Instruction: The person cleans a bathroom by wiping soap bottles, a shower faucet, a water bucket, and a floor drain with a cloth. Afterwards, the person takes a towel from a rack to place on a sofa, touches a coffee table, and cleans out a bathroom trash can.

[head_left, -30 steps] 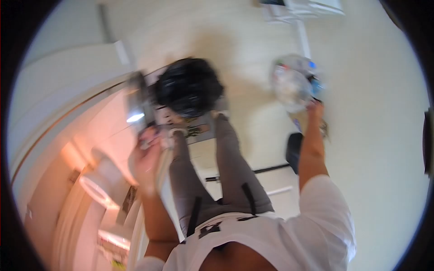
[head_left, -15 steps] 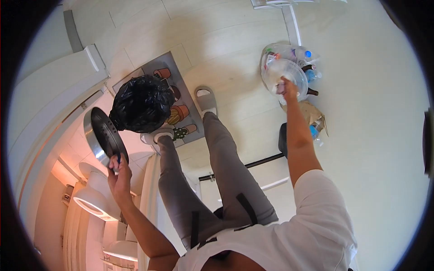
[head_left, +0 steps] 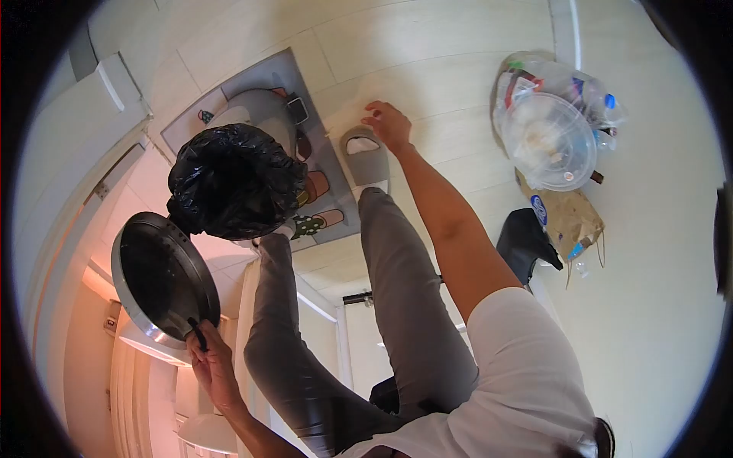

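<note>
A pedal bin [head_left: 256,105] lined with a black bag [head_left: 237,183] stands tilted in front of me. Its round lid [head_left: 164,278], dark inside with a silvery rim, is swung up on the left. My left hand [head_left: 214,362] grips the lid's lower edge, close to a small black strip. Above my right slipper [head_left: 363,156] hovers my right hand [head_left: 390,126], empty, its fingers loosely bent and apart. A clear round plastic tub [head_left: 553,145] with something pale visible in it rests against a bag of plastic bottles [head_left: 527,80] on the right.
A grey mat with plant-pot pictures [head_left: 309,88] lies under the bin. On the right are a brown paper bag [head_left: 573,217] and a black item [head_left: 523,240]. A white door frame [head_left: 103,114] borders the left side.
My right hand has left the clear tub and moved left, toward the bin. The tub stays by the bottles. My left hand still holds the lid, whose inside now faces me more.
</note>
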`<state>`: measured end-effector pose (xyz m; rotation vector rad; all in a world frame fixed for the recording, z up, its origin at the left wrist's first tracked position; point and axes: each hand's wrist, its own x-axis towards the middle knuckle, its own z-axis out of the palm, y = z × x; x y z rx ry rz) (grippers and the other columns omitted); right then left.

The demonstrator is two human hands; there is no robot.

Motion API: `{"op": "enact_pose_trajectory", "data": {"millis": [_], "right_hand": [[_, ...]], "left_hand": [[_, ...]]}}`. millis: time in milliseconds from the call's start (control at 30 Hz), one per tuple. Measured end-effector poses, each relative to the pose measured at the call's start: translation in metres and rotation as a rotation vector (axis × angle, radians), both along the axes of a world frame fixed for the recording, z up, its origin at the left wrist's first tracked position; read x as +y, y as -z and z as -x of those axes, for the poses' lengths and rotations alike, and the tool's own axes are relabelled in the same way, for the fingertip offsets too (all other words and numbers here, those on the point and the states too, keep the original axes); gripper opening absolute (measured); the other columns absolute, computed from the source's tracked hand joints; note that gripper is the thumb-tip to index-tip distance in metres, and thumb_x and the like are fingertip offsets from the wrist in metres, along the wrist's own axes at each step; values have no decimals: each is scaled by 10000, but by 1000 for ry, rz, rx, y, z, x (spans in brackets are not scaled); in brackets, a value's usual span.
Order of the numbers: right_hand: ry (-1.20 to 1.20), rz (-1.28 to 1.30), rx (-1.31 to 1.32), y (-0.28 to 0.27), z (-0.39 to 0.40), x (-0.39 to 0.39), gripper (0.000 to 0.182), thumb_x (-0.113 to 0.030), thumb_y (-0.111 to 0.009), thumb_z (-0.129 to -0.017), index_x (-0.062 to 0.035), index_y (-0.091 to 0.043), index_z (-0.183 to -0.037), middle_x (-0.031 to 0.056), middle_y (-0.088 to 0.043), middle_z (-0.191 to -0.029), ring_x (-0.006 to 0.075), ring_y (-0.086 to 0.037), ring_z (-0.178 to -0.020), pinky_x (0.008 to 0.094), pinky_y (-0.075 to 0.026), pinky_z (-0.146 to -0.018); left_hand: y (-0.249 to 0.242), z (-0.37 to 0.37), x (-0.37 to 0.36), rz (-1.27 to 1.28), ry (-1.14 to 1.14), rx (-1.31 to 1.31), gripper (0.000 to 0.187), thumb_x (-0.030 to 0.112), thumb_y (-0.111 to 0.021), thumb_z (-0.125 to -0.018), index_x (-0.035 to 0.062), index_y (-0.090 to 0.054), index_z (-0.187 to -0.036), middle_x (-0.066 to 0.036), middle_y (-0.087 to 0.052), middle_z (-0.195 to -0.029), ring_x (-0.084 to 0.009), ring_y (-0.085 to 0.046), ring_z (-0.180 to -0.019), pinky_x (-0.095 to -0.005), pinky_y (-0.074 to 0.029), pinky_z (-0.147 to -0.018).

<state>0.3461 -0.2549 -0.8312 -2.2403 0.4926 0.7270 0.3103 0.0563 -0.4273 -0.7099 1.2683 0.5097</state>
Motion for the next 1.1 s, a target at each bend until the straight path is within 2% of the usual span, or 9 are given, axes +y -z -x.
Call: {"op": "enact_pose_trajectory", "data": {"millis": [233, 667, 767, 867, 900, 933, 1033, 1067, 1100], "right_hand": [[-957, 65, -76, 5, -11, 90, 336, -352, -655, -702, -226, -573, -1002, 14, -576, -907, 207, -606, -848, 359, -488, -683], [-984, 236, -342, 29, 9, 122, 112, -171, -535, -767, -128, -616, -829, 30, -618, -805, 196, -610, -775, 327, -484, -638], [-721, 307, -263, -6, -9, 87, 107, -192, -551, -761, -117, -620, -792, 48, -627, -808, 212, -611, -735, 336, -478, -614], [299, 212, -391, -57, -21, -6, 149, -224, -562, -759, -90, -623, -739, 60, -637, -711, 178, -600, -653, 304, -464, -573], [632, -93, -592, -83, -22, -48, 116, -221, -582, -741, -117, -633, -752, 16, -625, -734, 173, -583, -657, 295, -461, -611], [617, 293, -538, -98, -23, -102, 183, -225, -546, -772, -62, -620, -805, 71, -616, -750, 173, -572, -655, 272, -462, -616], [1119, -325, -1059, -143, -1, -269, 123, -121, -517, -811, -8, -562, -827, 122, -597, -755, 213, -566, -611, 331, -487, -555], [1009, 519, -919, -188, -20, -267, 156, -183, -580, -790, -30, -569, -756, 109, -601, -734, 221, -565, -596, 336, -481, -573], [984, 722, -808, -197, -20, -295, 171, -203, -617, -765, -37, -585, -742, 103, -605, -721, 220, -572, -598, 338, -478, -586]], "left_hand": [[21, 6, 3, -65, -43, -7, 205, -119, -378, -748, 84, -375, -717, -5, -333, -673, -92, -325, -602, -249, -262, -531], [28, 13, 5, 11, 31, -36, 70, -16, -473, -775, 35, -441, -811, -38, -424, -777, -94, -365, -609, -242, -278, -533], [26, 6, -2, 0, 170, 14, 148, 47, -504, -782, 3, -462, -917, -53, -463, -850, -106, -366, -632, -243, -280, -553], [28, 7, -3, -11, 311, 26, 267, 100, -525, -779, -16, -457, -1010, -72, -483, -912, -122, -366, -665, -242, -273, -574], [30, 11, -2, -26, 349, 5, 319, 121, -533, -776, -20, -450, -1050, -83, -487, -935, -130, -364, -683, -242, -270, -583], [30, 11, -2, -10, 354, -8, 319, 121, -533, -776, -20, -450, -1050, -83, -487, -935, -130, -364, -683, -242, -270, -583], [31, 13, -1, 18, 362, -49, 319, 52, -545, -780, -31, -465, -1078, -89, -487, -928, -130, -378, -710, -259, -307, -653], [32, 15, 0, 5, 372, -50, 298, 54, -553, -781, -26, -469, -1056, -91, -483, -929, -136, -378, -725, -263, -306, -656], [32, 16, 2, -12, 382, -45, 278, 57, -561, -782, -21, -474, -1035, -93, -479, -931, -143, -379, -739, -266, -304, -660]]}}
